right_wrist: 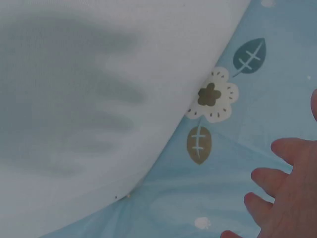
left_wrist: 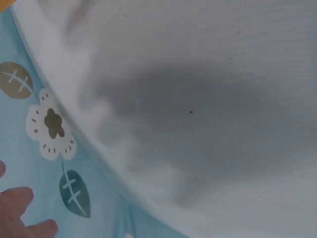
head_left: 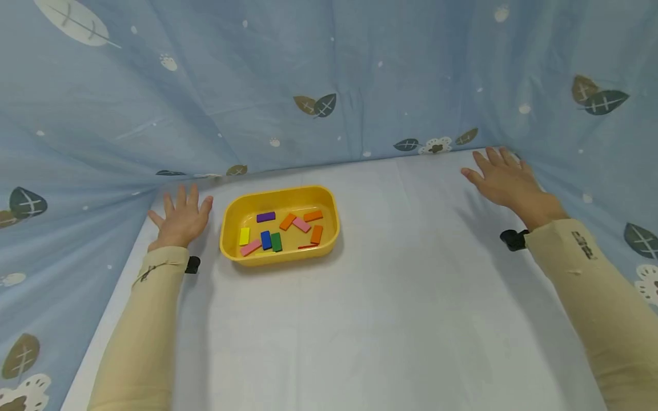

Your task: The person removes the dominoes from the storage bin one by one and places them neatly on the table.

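Note:
A yellow tray (head_left: 280,260) stands on the white table, left of the middle. Inside it lie several small flat blocks, among them a purple block (head_left: 265,217), a green block (head_left: 276,242), a yellow block (head_left: 244,236) and a pink block (head_left: 301,224). My left hand (head_left: 181,221) hovers just left of the tray, fingers spread, holding nothing. Far off to the right, my right hand (head_left: 506,180) is raised over the table's back corner, its fingers also spread and empty. Fingertips of the left hand (left_wrist: 17,213) and the right hand (right_wrist: 290,198) show at the edges of the wrist views.
A blue cloth (head_left: 360,74) printed with leaves and flowers hangs behind and along both sides of the white table (head_left: 390,297). Each wrist wears a small black device, such as the right wrist's camera (head_left: 513,240). Both hands cast shadows on the tabletop.

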A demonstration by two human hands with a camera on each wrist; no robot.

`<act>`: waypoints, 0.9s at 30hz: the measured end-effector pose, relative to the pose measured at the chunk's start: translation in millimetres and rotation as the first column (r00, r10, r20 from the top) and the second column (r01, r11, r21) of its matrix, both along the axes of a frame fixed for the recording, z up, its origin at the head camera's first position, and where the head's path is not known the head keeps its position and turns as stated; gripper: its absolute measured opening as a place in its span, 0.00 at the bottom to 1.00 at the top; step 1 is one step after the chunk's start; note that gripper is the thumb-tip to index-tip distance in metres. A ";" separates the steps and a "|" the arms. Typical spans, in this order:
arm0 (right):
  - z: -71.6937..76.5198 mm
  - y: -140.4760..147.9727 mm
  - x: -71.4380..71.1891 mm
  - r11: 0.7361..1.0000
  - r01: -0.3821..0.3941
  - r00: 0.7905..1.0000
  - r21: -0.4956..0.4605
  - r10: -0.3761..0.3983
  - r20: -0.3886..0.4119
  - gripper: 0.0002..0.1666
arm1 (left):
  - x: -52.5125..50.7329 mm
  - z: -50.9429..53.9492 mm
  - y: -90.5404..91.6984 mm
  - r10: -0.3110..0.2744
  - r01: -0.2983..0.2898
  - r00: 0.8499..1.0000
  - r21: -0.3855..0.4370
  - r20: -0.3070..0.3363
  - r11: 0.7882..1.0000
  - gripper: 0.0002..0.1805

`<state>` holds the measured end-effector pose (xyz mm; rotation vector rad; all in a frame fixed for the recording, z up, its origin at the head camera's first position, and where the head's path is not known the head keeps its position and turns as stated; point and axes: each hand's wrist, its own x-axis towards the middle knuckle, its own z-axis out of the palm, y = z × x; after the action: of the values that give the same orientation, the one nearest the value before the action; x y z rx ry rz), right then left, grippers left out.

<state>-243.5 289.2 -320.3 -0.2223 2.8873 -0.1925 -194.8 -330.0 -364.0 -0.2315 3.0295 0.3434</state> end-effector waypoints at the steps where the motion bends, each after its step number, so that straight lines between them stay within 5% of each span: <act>1: -0.6 0.4 -0.1 1.000 -0.001 1.000 0.005 0.001 -0.001 0.49 | 0.6 0.0 0.2 0.000 0.000 1.000 0.003 0.001 1.000 0.43; 13: -5.3 0.8 -6.0 0.999 -0.052 0.997 0.015 0.053 -0.064 0.46 | 6.2 2.5 3.6 -0.005 0.006 0.999 0.018 -0.039 1.000 0.41; 20: -19.7 -13.7 -6.7 0.985 -0.041 0.986 -0.167 0.013 -0.164 0.41 | 13.9 -1.8 17.7 0.013 0.012 0.992 0.197 -0.125 0.980 0.40; 23: -27.0 -26.3 -3.6 0.961 -0.037 0.979 -0.275 -0.020 -0.202 0.37 | 20.8 -7.8 27.1 0.053 -0.012 0.994 0.375 -0.099 0.927 0.39; 27: -34.9 -52.5 -0.6 0.919 -0.044 0.971 -0.391 -0.053 -0.234 0.33 | 32.0 -16.7 41.9 0.166 -0.128 0.986 0.625 -0.002 0.770 0.36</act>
<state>-244.1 236.6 -355.1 -0.3296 3.0579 -0.8056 -162.7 -288.0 -380.7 -0.4062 2.7461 1.3511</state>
